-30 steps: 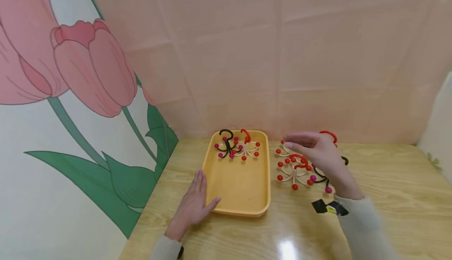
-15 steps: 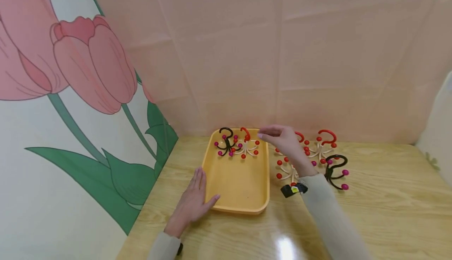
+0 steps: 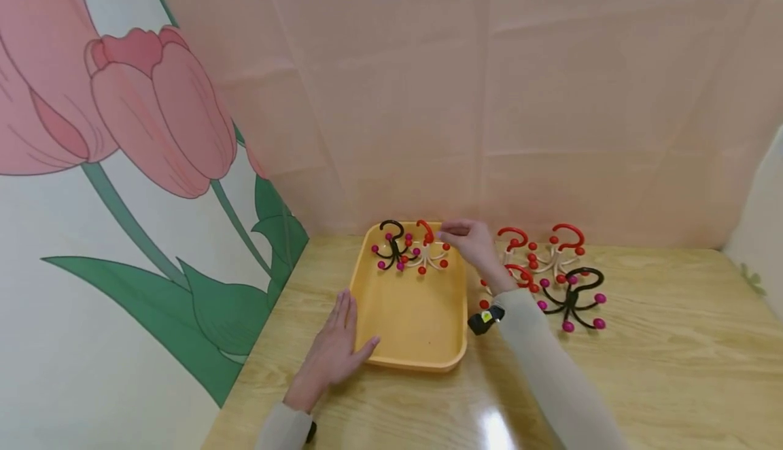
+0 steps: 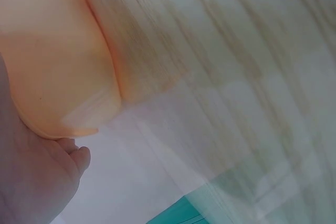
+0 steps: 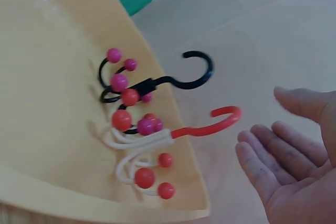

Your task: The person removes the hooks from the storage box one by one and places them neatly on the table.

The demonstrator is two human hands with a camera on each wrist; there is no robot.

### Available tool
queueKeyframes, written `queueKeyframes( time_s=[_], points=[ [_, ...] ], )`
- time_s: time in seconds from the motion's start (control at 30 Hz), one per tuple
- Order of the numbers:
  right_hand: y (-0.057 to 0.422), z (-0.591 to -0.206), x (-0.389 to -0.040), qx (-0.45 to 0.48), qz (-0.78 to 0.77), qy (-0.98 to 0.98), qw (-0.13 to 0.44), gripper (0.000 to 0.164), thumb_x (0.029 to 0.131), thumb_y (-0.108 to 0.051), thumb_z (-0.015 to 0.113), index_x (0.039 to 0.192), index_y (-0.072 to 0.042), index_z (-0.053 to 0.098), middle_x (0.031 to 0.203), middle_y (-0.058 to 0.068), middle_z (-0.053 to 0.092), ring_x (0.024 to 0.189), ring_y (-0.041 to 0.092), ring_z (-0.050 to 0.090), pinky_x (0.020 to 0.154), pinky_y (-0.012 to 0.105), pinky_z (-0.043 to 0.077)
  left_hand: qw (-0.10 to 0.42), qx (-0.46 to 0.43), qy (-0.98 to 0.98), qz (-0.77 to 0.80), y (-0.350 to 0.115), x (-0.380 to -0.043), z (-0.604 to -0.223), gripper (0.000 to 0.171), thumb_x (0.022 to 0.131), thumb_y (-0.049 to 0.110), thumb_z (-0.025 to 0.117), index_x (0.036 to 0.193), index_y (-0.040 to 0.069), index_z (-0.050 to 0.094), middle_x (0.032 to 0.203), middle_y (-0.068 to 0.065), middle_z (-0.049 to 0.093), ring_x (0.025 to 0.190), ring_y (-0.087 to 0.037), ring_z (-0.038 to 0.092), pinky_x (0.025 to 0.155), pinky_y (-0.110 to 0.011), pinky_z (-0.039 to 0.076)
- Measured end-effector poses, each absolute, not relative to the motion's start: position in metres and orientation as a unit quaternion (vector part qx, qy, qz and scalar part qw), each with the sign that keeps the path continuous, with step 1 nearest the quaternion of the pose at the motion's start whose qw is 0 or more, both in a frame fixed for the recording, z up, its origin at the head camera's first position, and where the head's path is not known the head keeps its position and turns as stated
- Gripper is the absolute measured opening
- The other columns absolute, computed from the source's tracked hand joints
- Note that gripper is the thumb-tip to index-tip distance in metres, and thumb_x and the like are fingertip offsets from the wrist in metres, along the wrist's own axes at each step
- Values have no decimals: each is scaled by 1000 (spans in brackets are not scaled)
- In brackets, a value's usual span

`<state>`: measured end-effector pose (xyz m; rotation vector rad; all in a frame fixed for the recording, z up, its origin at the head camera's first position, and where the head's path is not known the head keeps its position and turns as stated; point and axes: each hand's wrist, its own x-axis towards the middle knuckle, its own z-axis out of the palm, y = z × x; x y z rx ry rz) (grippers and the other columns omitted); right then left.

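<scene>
A yellow tray (image 3: 410,321) holds two multi-arm hanger hooks with ball tips at its back end. One is a black hook (image 3: 393,247) with magenta balls; beside it is a white hook (image 3: 429,237) with a red curved top and red balls. My right hand (image 3: 478,246) hovers by the tray's back right corner. In the right wrist view its thumb and fingers are spread apart with nothing between them, a gap away from the red curved top (image 5: 212,128). My left hand (image 3: 330,358) rests against the tray's left side, fingers straight along the rim and thumb toward the front corner.
Several more hooks stand on the wood-grain table (image 3: 673,341) right of the tray: a black hook (image 3: 571,297) with magenta balls and red-topped white ones, such as the hook at the back (image 3: 557,260). My right forearm partly covers them. A pink-beige backdrop (image 3: 391,96) rises behind.
My right hand has moved left, from over the hooks on the table to the tray's back right corner, uncovering the black hook. The left hand has stayed at the tray.
</scene>
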<state>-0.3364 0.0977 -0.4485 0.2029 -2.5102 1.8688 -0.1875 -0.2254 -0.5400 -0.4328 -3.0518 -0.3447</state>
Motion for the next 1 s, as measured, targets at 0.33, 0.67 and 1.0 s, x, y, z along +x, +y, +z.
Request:
queueKeyframes(
  time_s=[0.33, 0.67, 1.0],
  points=[
    [79, -472, -357, 46, 598, -800, -5, 44, 97, -21, 77, 135, 0, 68, 136, 22, 71, 125, 37, 69, 100, 45, 60, 13, -139, -984, -113, -227, -187, -540, 96, 105, 65, 43, 166, -4, 14, 177, -22, 2, 167, -34, 1, 134, -50, 22],
    [66, -487, -367, 51, 575, -816, 31, 33, 96, -15, 76, 122, 4, 75, 116, 22, 79, 101, 26, 76, 71, 20, 54, 11, -138, -983, -116, -226, -187, -540, 98, 105, 67, 40, 166, -3, 12, 177, -22, 1, 167, -33, 1, 134, -48, 22],
    [64, -488, -368, 46, 579, -814, 30, 27, 99, -19, 74, 119, -2, 79, 114, 19, 80, 92, 21, 68, 65, 23, 50, 18, -139, -983, -119, -226, -188, -541, 98, 105, 67, 42, 166, -4, 13, 177, -23, 2, 167, -34, 2, 134, -49, 23]
  ],
)
